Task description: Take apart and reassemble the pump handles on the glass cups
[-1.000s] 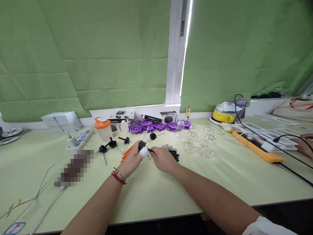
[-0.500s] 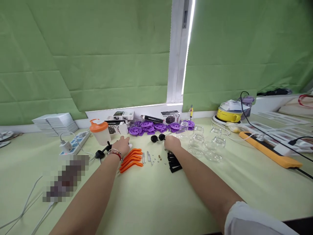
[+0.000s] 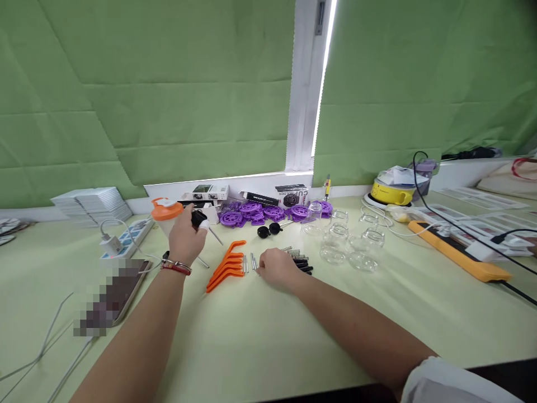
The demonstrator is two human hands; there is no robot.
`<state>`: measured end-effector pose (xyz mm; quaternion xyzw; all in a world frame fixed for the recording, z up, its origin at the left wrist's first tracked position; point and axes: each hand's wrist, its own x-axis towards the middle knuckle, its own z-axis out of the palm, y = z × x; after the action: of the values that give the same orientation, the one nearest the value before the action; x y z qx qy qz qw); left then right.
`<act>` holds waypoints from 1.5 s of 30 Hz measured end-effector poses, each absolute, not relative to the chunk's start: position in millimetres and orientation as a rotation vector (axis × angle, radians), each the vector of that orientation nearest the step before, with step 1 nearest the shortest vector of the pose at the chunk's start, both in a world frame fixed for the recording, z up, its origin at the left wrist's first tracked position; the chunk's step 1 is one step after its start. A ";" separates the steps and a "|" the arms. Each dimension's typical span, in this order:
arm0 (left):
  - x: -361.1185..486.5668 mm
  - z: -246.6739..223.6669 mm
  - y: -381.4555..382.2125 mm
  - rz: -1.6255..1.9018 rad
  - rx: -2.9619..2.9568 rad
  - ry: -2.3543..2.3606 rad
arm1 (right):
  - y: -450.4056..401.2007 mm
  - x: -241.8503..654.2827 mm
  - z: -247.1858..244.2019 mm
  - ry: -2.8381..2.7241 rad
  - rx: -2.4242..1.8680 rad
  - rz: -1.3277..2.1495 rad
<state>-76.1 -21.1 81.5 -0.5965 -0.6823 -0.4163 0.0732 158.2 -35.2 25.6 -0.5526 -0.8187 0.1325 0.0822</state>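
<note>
My left hand (image 3: 187, 239) is closed around black-knobbed metal rods (image 3: 198, 218), lifted beside the orange-lidded shaker cup (image 3: 166, 211). Thin rod ends stick out to its right. My right hand (image 3: 276, 267) rests low on the table, fingers bent together beside a few metal pins (image 3: 253, 261); whatever its fingertips pinch is hidden. Between the hands lie several orange curved handles (image 3: 226, 268). Springs (image 3: 295, 253) and black strip-like parts (image 3: 302, 265) lie partly behind my right hand. Two black-knobbed rods (image 3: 264, 232) lie farther back.
Purple wheel-shaped parts (image 3: 250, 210) line the back, before small boxes (image 3: 292, 196). Clear glass jars (image 3: 334, 246) stand right of centre. An orange power strip (image 3: 457, 252) and a yellow pot (image 3: 390, 194) are farther right. A phone (image 3: 132, 291) and white power strip (image 3: 133, 240) lie left.
My left hand has moved left and lifted the black-knobbed rods off the table. My right hand has come nearer and left, from by the back knobs to the pins, and the springs now show.
</note>
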 end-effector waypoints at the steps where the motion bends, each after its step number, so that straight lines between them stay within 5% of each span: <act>1: -73.8 84.3 -29.1 -1.435 -1.799 -2.061 | -39.9 155.3 24.8 -2.434 -1.672 0.386; 6: -58.5 84.0 -72.2 -2.350 -2.027 -2.068 | -47.1 149.9 23.1 -2.366 -1.737 0.391; 12: -41.2 63.5 -106.8 -2.720 -2.119 -2.264 | -41.5 157.4 19.9 -2.268 -1.730 0.516; 24: -27.8 24.3 -102.5 -2.120 -2.440 -2.907 | -20.9 202.2 28.9 -2.366 -1.580 0.428; 39: -23.2 21.7 -106.5 -1.955 -2.449 -3.031 | -32.2 192.3 25.4 -2.328 -1.644 0.335; 45: -23.4 18.1 -108.3 -2.171 -2.552 -2.874 | -62.5 207.8 35.5 -1.741 -1.377 1.003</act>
<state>-23.4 -108.3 18.1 -0.4649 -0.5236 -0.3956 -0.5944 207.8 -62.5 35.5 -0.5306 -0.6707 0.3863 0.3455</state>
